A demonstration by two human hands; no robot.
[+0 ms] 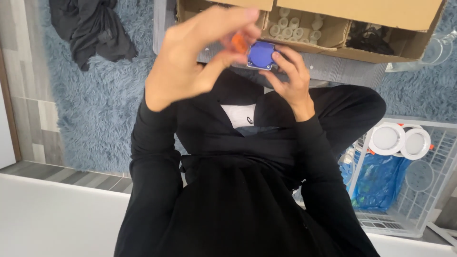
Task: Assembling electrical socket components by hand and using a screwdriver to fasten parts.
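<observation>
Looking down, I see left hand (190,57) raised, fingers pinching small orange piece (239,43). Right hand (291,78) gripping blue square part (261,53) just beside it. Beyond, cardboard box (333,33) holding white tubes (293,28), on blue rug (100,104).

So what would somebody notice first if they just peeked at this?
Probably the two hands raised in the middle: the right hand holds a small blue square part, and the left hand pinches something orange against it. Behind them sits an open cardboard box, with a white wire basket at right.
</observation>
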